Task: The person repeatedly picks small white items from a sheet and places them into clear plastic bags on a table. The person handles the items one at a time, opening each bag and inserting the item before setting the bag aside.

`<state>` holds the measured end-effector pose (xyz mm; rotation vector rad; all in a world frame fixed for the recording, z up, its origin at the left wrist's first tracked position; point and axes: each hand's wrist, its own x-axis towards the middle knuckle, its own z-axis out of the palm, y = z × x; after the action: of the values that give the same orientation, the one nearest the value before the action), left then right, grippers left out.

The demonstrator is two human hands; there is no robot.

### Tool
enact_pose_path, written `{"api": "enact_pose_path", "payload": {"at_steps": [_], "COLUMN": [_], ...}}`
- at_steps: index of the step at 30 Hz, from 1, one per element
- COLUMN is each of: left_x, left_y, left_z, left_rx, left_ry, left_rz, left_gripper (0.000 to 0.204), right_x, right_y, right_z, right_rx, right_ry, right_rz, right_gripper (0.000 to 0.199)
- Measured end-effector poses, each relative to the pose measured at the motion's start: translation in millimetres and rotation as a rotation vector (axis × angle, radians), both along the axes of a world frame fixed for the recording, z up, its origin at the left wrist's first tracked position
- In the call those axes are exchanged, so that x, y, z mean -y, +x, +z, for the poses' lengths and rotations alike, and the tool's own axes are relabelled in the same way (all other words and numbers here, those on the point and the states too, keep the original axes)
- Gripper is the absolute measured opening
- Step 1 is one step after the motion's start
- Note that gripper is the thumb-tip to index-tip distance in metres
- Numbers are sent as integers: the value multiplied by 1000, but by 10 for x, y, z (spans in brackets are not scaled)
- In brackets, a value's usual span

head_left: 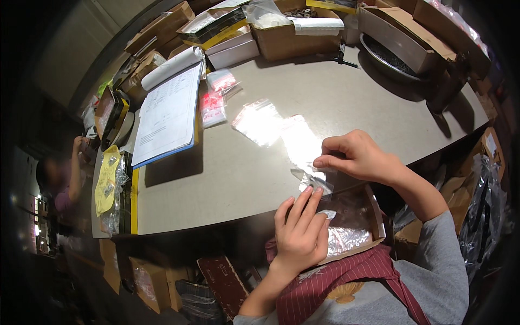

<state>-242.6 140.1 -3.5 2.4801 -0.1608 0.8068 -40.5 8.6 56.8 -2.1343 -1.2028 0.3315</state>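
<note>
My right hand (362, 157) pinches the top edge of a small clear plastic bag (316, 179) at the near edge of the grey table (238, 173). My left hand (301, 230) lies with its fingers on the bag's lower part, over an open cardboard box (374, 214) of shiny clear bags on my lap. Something small and dark shows inside the bag. More clear bags (271, 127) lie flat on the table just beyond my hands.
A clipboard with printed sheets (168, 114) lies at the left, with small red-marked packets (214, 100) beside it. Cardboard boxes (292, 32) line the far edge, a round metal bowl (387, 57) at the right. Another person (65, 184) sits far left. Boxes stand below the table.
</note>
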Motion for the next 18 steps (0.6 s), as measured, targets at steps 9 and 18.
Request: {"api": "enact_pose_path", "payload": {"at_steps": [9,18], "left_x": [110,115], "left_y": [-30,24], "left_z": [71,164], "left_rx": [-123,-110], "left_ry": [130,115], "left_rz": [159,9], "left_gripper": [15,7], "right_x": [141,73], "right_y": [82,21], "right_z": [-122,-122], "right_rx": [197,146], "right_ry": [-31,-51], "right_rz": [-50,46], "right_gripper": [37,40]}}
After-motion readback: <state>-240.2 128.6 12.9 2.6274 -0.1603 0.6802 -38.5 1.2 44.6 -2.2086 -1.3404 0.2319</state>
